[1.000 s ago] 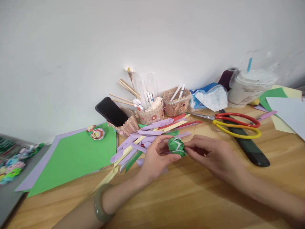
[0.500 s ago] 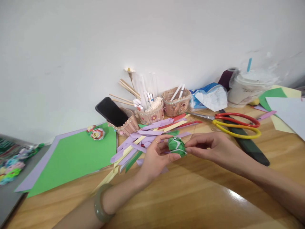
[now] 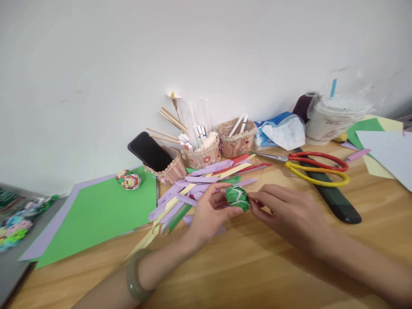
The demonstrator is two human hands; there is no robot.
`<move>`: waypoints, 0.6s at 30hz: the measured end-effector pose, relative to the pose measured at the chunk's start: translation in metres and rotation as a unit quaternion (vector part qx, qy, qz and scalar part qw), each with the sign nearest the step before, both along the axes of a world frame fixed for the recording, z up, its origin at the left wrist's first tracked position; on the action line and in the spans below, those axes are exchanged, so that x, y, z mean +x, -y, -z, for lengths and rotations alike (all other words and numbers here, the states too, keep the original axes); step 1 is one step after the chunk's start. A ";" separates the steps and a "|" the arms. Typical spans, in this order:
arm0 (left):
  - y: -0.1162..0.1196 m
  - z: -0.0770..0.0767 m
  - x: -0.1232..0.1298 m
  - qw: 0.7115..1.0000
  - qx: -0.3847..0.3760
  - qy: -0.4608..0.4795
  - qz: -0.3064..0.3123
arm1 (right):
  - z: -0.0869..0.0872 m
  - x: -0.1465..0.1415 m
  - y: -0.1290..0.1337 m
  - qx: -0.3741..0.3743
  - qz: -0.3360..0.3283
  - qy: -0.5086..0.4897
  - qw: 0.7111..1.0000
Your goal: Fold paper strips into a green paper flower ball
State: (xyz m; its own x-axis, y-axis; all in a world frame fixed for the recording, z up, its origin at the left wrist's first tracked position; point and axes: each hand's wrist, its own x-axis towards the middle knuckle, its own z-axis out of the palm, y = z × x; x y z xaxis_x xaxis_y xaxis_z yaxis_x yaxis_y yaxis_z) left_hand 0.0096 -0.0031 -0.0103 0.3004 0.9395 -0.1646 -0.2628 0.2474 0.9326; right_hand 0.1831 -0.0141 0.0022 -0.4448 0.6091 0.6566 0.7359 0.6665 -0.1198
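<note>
My left hand (image 3: 209,212) pinches the green paper ball (image 3: 237,198) just above the counter (image 3: 257,266), beside the paper strips (image 3: 193,189), while my right hand's (image 3: 286,212) fingers (image 3: 257,198) press together against it.

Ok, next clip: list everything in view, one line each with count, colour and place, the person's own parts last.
paper ball: one, green, between both hands
paper strips: many, mostly purple, some yellow, red, green, behind left hand
green sheet: one, on purple sheet, left
paper roses: two, multicoloured, on green sheet
phone: one, black, in stick basket
stick baskets: three, tan, by wall
scissors: one, red and yellow, right
cup: one, clear, lidded, back right
tissue pack: one, blue-white, beside cup
table: one, wooden
left hand: grips ball, ring, green bangle
right hand: fingertips pinch ball
</note>
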 end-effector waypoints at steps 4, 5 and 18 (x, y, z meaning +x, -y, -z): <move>0.000 0.000 0.000 1.000 0.003 0.000 -0.002 | -0.006 -0.001 -0.001 -0.112 -0.005 -0.049 0.993; 0.000 0.001 -0.001 1.000 0.005 0.003 -0.002 | -0.008 -0.001 -0.001 -0.156 -0.011 -0.071 0.985; 0.001 0.001 0.000 1.000 0.020 0.001 -0.009 | -0.004 -0.004 0.005 -0.049 0.041 -0.038 0.997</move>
